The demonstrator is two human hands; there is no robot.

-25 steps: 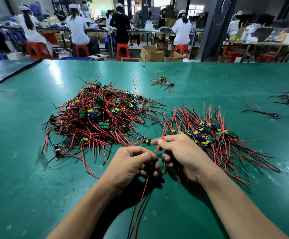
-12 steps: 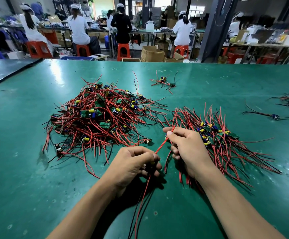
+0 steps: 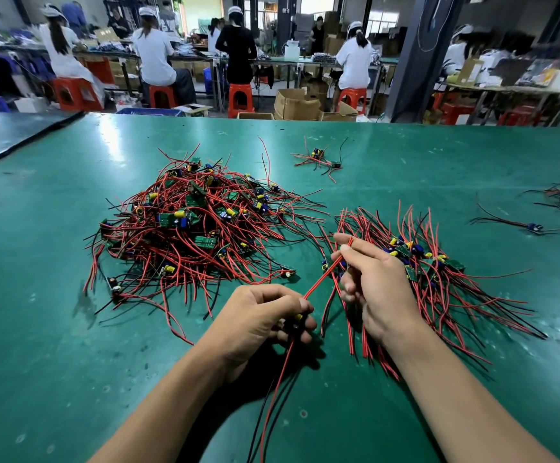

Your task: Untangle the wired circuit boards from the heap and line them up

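— What lies nearest, on the wearer's side of the grip?

— Below the left hand (image 3: 261,315), trailing leads (image 3: 273,392) in red and black run down over the green mat (image 3: 71,362). The hand itself is curled round one small board (image 3: 298,317); only a yellow part peeps out between the fingers.

— And the other hand?

— The right hand (image 3: 377,289), up and to the right of that grip, pinches a red lead (image 3: 322,279) between thumb and forefinger, close to its free end. The lead runs nearly straight from one grip to the other.

— Which step is that?

— I judge it to be drawing one board's wires straight before it is laid down. That board looks clear of the tangle.

— Where would it go?

— Under and just beyond the right hand lies the row (image 3: 439,262) of sorted boards, their wires fanned out both ways. The heap (image 3: 185,222) sits beyond the left hand and to its left, apart from the row, and it is large.

— So the next move?

— Probably to set the board at the row's near end with its leads parallel to the others, minding the loose ends under the right wrist. After that, the heap again.

— Anything farther out?

— A small stray cluster (image 3: 318,158) lies far beyond both grips.
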